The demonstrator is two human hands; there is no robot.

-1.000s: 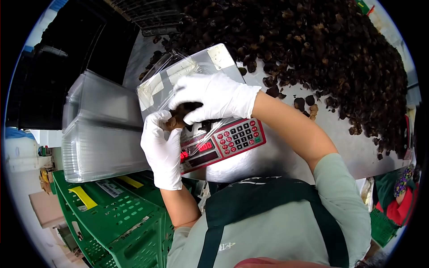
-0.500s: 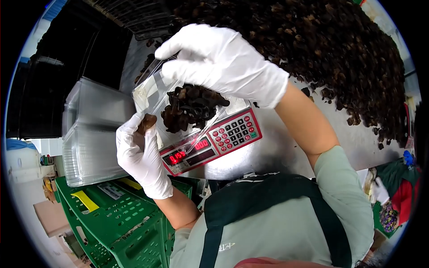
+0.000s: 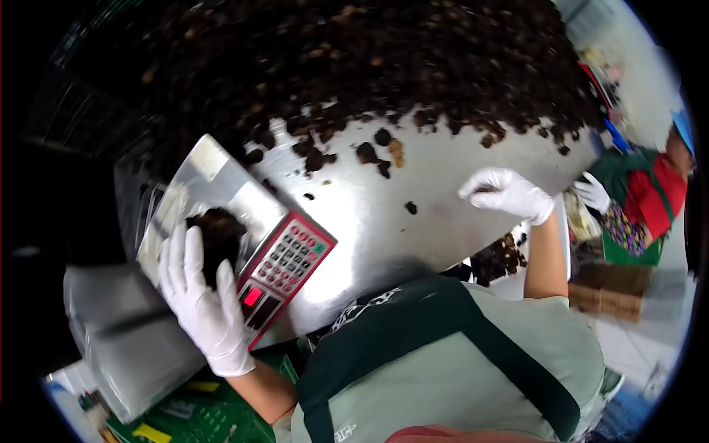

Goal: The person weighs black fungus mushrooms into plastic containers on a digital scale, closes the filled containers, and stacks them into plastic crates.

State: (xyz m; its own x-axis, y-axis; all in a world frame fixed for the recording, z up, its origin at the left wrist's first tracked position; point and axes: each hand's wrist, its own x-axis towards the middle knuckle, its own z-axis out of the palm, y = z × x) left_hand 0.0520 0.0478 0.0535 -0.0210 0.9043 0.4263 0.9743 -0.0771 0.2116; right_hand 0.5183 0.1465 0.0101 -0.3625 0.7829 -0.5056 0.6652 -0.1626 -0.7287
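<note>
My left hand, in a white glove, has its fingers spread at the edge of dark mushroom-like pieces. Those pieces sit on the scale, whose red keypad panel faces my body. A clear container around them is hard to make out. Off to the right, my right hand hovers over the metal table with fingers curled; whether they hold anything is unclear. Below it lies a white-edged tray with small dark pieces.
A large pile of dark pieces covers the far side. Stacked clear containers stand at left above green crates. A co-worker in a red sleeve is at right, near a cardboard box.
The view has swung rightward. My right hand has left the scale for the table's right side. My left hand has let go of a brown piece and spread its fingers.
</note>
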